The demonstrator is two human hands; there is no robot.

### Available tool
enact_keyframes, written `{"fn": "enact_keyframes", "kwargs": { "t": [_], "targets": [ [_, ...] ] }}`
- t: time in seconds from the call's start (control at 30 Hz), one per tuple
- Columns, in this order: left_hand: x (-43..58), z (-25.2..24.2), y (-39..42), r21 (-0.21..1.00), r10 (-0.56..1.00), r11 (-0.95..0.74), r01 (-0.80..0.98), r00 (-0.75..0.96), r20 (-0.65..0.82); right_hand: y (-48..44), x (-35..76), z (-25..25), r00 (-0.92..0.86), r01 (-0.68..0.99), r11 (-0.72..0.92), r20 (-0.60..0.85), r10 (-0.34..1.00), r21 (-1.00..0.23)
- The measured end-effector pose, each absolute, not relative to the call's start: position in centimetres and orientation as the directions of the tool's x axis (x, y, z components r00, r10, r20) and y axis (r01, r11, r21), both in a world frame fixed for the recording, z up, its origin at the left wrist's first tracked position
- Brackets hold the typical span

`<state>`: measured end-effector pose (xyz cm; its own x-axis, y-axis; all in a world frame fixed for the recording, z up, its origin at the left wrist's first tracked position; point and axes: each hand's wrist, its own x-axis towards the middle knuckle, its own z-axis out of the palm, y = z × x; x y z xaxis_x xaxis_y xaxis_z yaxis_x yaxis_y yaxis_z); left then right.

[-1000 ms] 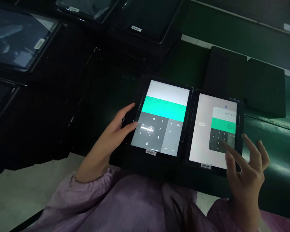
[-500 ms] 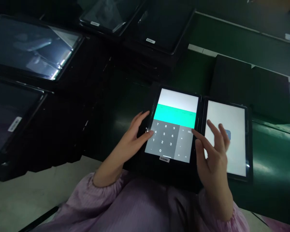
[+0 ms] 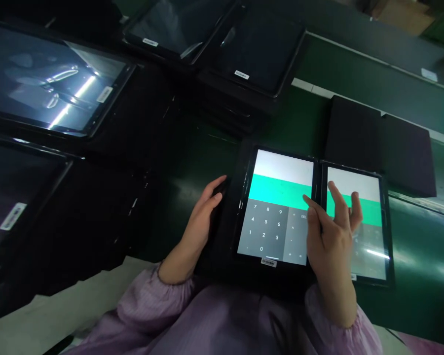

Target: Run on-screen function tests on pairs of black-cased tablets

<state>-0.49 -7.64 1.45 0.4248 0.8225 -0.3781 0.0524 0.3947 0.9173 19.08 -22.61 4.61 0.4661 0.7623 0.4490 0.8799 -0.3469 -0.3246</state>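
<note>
A tablet lies in front of me with a calculator keypad, a green band and a white field on its lit screen. Close against its right side is a second tablet showing the same calculator colours, partly covered by my right hand. The index fingertip of that hand is over the first tablet's green band, just above the DEL key; the other fingers are spread over the second tablet. My left hand is off the screen, thumb and fingers apart, by the left edge of the dark base under the first tablet. Whether it touches that base I cannot tell.
Several dark-screened tablets on black boxes stand to the left and behind, including a reflective tablet and a labelled tablet. A black box lies behind the second tablet on the green table.
The second tablet's screen went from white with a small icon to the calculator. My left hand moved off the first tablet's edge to the left. The right fingertip shifted slightly; the view shifted.
</note>
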Motion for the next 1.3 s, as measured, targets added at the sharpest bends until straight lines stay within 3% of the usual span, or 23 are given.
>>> {"fn": "enact_keyframes", "kwargs": {
  "t": [0.17,0.33,0.43,0.57,0.67,0.87,1.13,1.3],
  "targets": [
    [-0.3,2.2,-7.5,0.898,0.799,0.434,0.069,0.431,-0.420,-22.5,19.3,4.6,0.411,0.899,-0.278,0.430,0.804,-0.339],
    [0.1,3.4,-7.4,0.924,0.778,0.277,0.263,0.503,-0.376,-22.8,19.2,4.9,0.437,0.890,-0.303,0.443,0.783,-0.341],
    [0.8,3.7,-7.4,0.912,0.750,0.187,0.366,0.546,-0.373,-22.6,17.9,5.5,0.345,0.915,-0.198,0.425,0.837,-0.352],
    [1.6,3.6,-7.4,0.891,0.711,0.152,0.428,0.579,-0.399,-22.2,16.4,6.0,0.211,0.927,-0.079,0.336,0.918,-0.367],
    [1.8,3.4,-7.3,0.889,0.703,0.126,0.441,0.592,-0.394,-22.4,17.0,5.9,0.246,0.925,-0.103,0.370,0.896,-0.365],
    [1.5,3.0,-7.1,0.915,0.720,0.187,0.358,0.583,-0.376,-23.2,19.7,5.5,0.434,0.894,-0.302,0.466,0.771,-0.332],
    [1.4,3.0,-7.1,0.922,0.765,0.314,0.229,0.514,-0.388,-22.2,19.2,4.9,0.383,0.910,-0.259,0.418,0.824,-0.323],
    [1.7,2.7,-7.1,0.914,0.817,0.388,0.118,0.416,-0.400,-22.3,19.5,4.7,0.459,0.882,-0.328,0.457,0.762,-0.339]
  ]
}}
